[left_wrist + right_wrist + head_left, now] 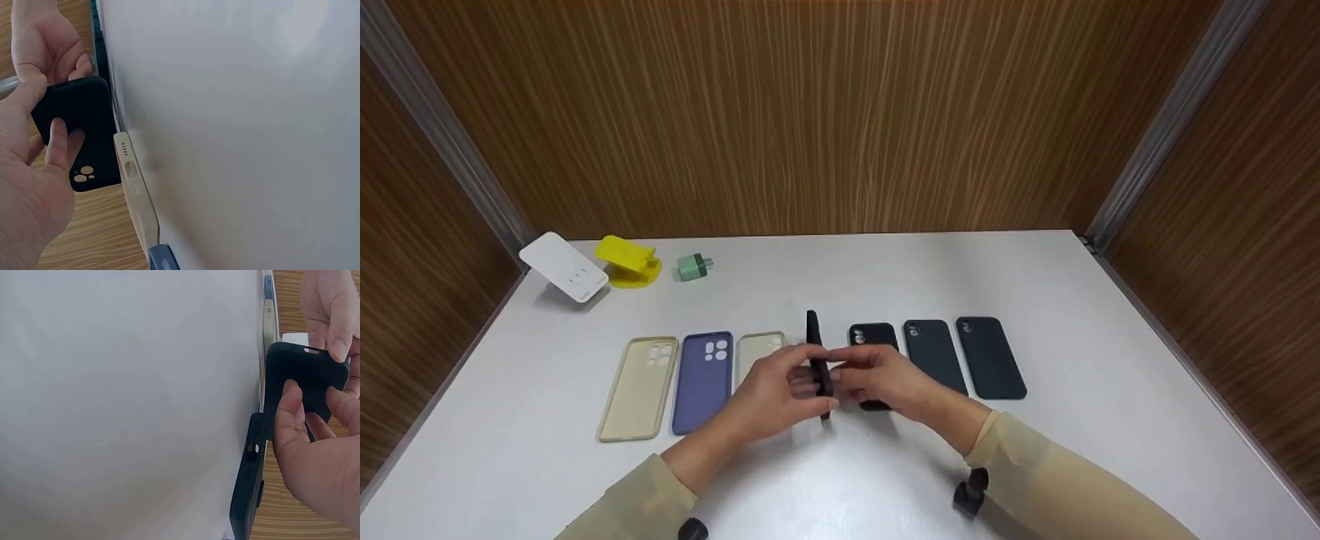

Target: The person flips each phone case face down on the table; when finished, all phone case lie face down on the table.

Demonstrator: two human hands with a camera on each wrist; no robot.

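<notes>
A dark phone case (814,330) stands on end between both hands, seen edge-on in the head view. My left hand (774,390) grips it, thumb at the near edge and fingers on its left face. In the left wrist view the case (93,124) shows camera cutouts at its lower end, with the left hand (36,185) around its side. The right hand (889,379) reaches in from the right with fingertips against the opposite face. In the right wrist view, the right hand (318,461) touches the case (306,371) with extended fingertips.
A cream case (636,390), a purple case (701,390) and a pale case (756,349) lie at left. At right lie a black case (877,330), a dark green case (936,352) and another dark case (991,360). Behind are white (562,266) and yellow stands (626,255) and a green plug (691,267).
</notes>
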